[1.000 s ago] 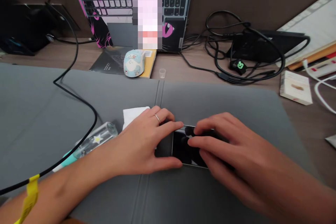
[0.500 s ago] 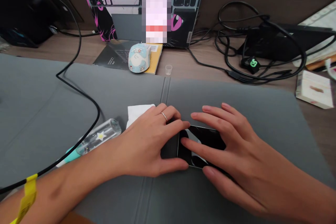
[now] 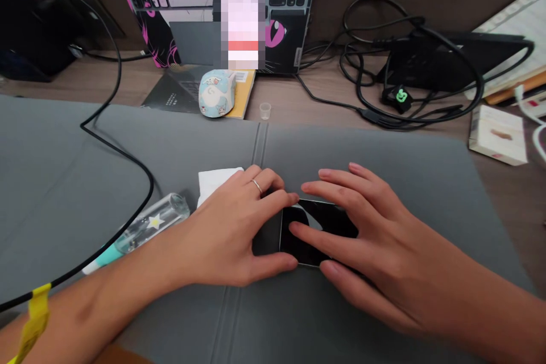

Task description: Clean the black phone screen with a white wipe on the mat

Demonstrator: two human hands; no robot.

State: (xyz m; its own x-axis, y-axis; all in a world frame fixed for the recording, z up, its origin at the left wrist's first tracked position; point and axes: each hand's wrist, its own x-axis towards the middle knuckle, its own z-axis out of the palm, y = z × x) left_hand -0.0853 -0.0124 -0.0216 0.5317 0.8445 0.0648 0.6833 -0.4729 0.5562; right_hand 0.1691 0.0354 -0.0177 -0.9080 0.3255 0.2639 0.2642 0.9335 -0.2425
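Note:
A black phone (image 3: 311,233) lies flat on the grey mat (image 3: 384,170). My left hand (image 3: 230,233) grips its left end, thumb at the near edge and fingers curled over the far edge; a ring shows on one finger. My right hand (image 3: 367,233) rests on the screen with its fingers stretched out and spread flat. A white tissue (image 3: 215,182) sits just behind my left hand.
A clear spray bottle with a teal cap (image 3: 140,227) lies left of my wrist, under a black cable (image 3: 128,159). Behind the mat are a patterned mouse (image 3: 215,99), a small clear cap (image 3: 265,110), a laptop (image 3: 205,5), tangled cables (image 3: 396,96) and a white box (image 3: 497,136).
My right hand's fingers went from bunched on the screen to spread flat over it. My left hand kept its grip on the phone's end.

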